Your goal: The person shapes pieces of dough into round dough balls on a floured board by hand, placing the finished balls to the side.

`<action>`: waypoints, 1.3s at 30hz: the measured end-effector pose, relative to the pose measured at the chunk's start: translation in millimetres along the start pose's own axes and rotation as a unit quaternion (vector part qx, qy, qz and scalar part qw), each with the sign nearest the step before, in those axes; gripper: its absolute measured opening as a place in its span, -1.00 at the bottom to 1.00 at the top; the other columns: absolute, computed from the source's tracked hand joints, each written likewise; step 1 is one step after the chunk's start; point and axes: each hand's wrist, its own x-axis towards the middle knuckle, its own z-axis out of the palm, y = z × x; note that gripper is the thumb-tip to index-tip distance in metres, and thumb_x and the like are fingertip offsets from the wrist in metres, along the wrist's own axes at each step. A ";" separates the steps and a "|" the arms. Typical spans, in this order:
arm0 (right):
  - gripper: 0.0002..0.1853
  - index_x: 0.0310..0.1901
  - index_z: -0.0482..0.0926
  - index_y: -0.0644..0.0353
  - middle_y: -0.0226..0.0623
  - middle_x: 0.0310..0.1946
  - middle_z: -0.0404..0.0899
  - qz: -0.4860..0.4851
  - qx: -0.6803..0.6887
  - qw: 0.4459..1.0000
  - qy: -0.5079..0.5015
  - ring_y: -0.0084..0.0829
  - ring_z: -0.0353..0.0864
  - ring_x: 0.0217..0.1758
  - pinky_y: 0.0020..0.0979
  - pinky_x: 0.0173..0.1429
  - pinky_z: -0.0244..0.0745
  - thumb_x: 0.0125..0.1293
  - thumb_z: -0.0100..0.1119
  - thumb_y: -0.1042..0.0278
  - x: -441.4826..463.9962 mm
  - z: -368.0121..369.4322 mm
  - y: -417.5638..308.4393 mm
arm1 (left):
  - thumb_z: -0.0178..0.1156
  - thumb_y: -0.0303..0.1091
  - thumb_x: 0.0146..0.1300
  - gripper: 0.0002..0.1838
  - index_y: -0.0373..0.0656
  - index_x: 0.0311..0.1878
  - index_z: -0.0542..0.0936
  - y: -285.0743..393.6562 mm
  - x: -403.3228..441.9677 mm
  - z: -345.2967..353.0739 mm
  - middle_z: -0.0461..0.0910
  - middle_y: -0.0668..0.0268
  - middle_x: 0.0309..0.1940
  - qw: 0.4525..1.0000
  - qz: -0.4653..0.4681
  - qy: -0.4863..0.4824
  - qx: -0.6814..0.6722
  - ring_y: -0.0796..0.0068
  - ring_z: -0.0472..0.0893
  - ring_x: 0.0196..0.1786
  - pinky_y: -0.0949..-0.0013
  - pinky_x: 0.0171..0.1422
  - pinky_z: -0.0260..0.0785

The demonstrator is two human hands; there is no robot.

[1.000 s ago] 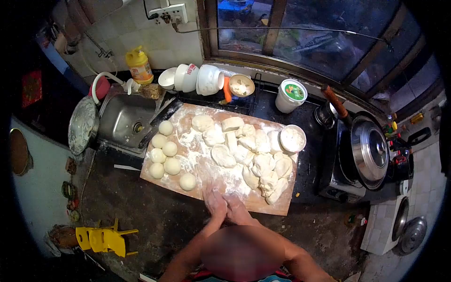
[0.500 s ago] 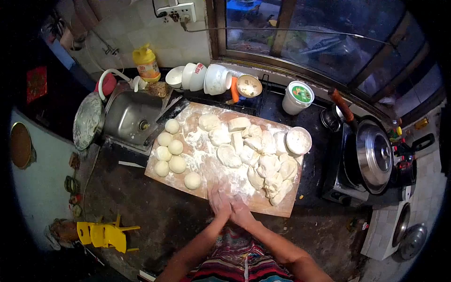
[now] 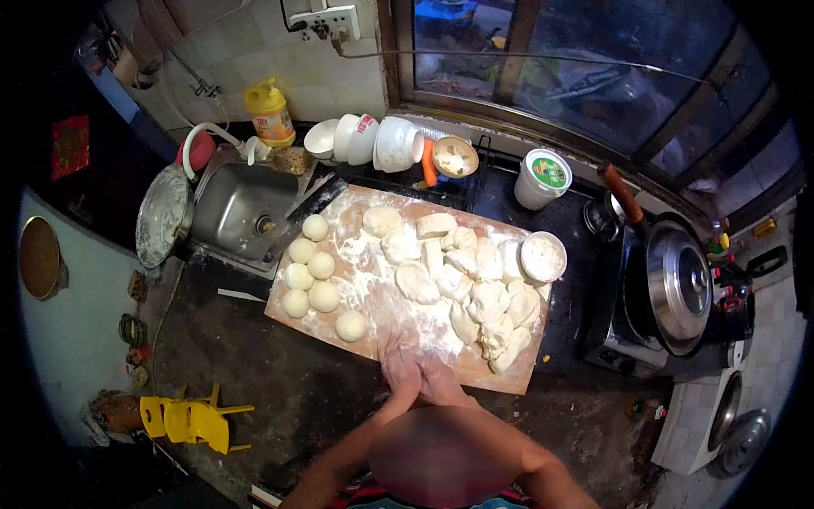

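Observation:
My left hand and my right hand are close together at the front edge of a floured wooden board. Both are curved inward, with fingers bent and touching the board. Whatever lies beneath the palms is hidden. To their left sits a smooth round dough ball, with several more dough balls grouped behind it. Right of my hands, many uneven dough pieces lie heaped together. A flatter dough piece rests near the board's middle, in loose flour.
A bowl of flour stands at the board's right edge. A steel sink is at the left. Stacked white bowls and a lidded tub line the back. A lidded pan sits on the stove at right.
My hands have rounded and spread slightly apart at the board's edge. The view has shifted a little, and a blurred round patch now covers the space between my forearms.

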 end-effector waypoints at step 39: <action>-0.37 0.19 0.32 0.34 0.14 -0.30 0.59 0.129 0.083 0.985 0.082 0.20 0.57 -0.17 -0.07 -0.04 0.50 0.22 0.24 0.08 42.4 -9.4 -5.0 | -0.06 -0.33 0.37 -0.60 -0.46 0.11 0.47 -30.2 89.6 22.7 0.42 -0.16 0.18 0.971 0.084 0.093 0.201 -0.06 0.31 0.34 -0.04 0.49 -0.04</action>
